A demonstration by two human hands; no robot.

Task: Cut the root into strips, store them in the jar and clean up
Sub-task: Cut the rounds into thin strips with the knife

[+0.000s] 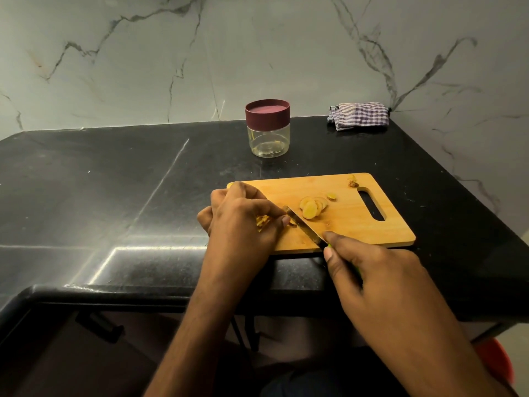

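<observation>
So the root piece (262,222) we're cutting sits at the near left end of the wooden cutting board (352,224), mostly tucked under our left hand (243,222), which has its fingers curled down over it to pin it in place; only some yellowish bits peek out between the fingers. Right against those fingertips is the knife (305,226), blade running diagonally across the board with the tip up near the left index finger. Our right hand (372,270) is wrapped around the handle, index finger stretched along the top of the blade, and just a sliver of green handle shows through the grip. A little pile of round slices (312,207) lies just right of the blade, overlapping each other, with one small slice (331,196) a bit further out and a knobbly offcut (353,181) up near the board's far right corner, next to the handle slot. The board sits on a black stone counter (114,196), near its front edge. Behind the board, well apart from it, stands the clear jar (268,138) with its maroon lid (267,111) on, and it looks like nothing's in it. Off in the far right corner by the marble wall (143,53) there's a bunched-up checked cloth (359,115). Something red (496,361) shows down low at the right edge, too cut off to tell what it is.
</observation>
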